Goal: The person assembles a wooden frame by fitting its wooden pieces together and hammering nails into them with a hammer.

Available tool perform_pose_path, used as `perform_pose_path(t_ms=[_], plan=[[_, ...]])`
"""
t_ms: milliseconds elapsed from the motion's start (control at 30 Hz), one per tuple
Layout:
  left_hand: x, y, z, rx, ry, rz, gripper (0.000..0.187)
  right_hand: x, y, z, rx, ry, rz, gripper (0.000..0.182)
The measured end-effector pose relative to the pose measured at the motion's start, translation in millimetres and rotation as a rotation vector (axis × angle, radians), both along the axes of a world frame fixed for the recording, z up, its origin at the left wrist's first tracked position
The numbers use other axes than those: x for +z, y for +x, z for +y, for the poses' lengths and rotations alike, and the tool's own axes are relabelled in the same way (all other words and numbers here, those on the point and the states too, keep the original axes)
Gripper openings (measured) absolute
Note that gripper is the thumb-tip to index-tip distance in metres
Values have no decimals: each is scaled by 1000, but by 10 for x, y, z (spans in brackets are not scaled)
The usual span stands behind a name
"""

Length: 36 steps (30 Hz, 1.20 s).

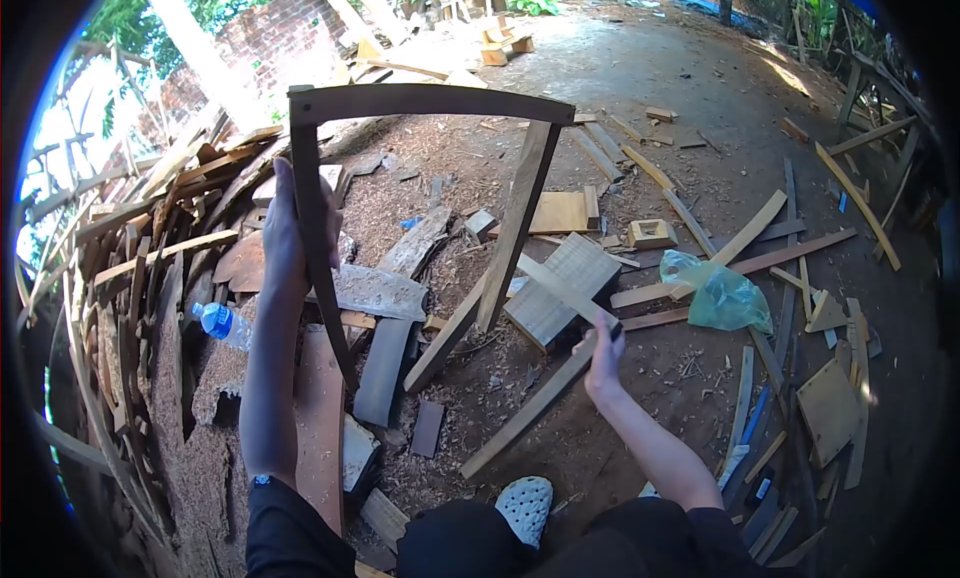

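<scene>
My left hand [300, 228] is closed around one leg of a three-sided wooden frame [430, 100], holding it up in front of me. Two long legs hang from the ends of its slightly bowed top bar. Lower on the right, my right hand [603, 356] grips a wooden slat [525, 413] near its upper end. A second, paler strip [560, 290] meets it at my fingers, forming an angle. Behind that strip a thick wooden block [565, 278] rests on the dirt ground.
Scrap boards and sticks pile up on the left [150, 268], with a plastic water bottle [222, 324] beside them. A green plastic bag [715, 290] lies among planks to the right. Wood shavings cover the ground, and a brick wall [265, 48] stands behind.
</scene>
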<state>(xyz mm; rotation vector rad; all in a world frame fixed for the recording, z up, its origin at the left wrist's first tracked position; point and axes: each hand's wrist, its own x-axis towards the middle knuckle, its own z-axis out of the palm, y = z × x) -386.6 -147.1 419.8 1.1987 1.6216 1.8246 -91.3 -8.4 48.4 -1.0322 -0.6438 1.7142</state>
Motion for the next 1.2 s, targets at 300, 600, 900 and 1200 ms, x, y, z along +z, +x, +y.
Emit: perform_pose_path(t_ms=[300,600,900,1200], plan=[[-661,-346,-111,-375,237,-303,31,373,337,449,1,406,-632,76],[-1779,175,-65,-498,114,-652,29,2156,676,547,559,458,315,89],[-2298,674,-132,-325,-254,-616,58,1563,957,284,308,232,-29,78],[-2604,833,-201,-174,-665,-515,69,764,1125,-186,212,-91,-71,76]])
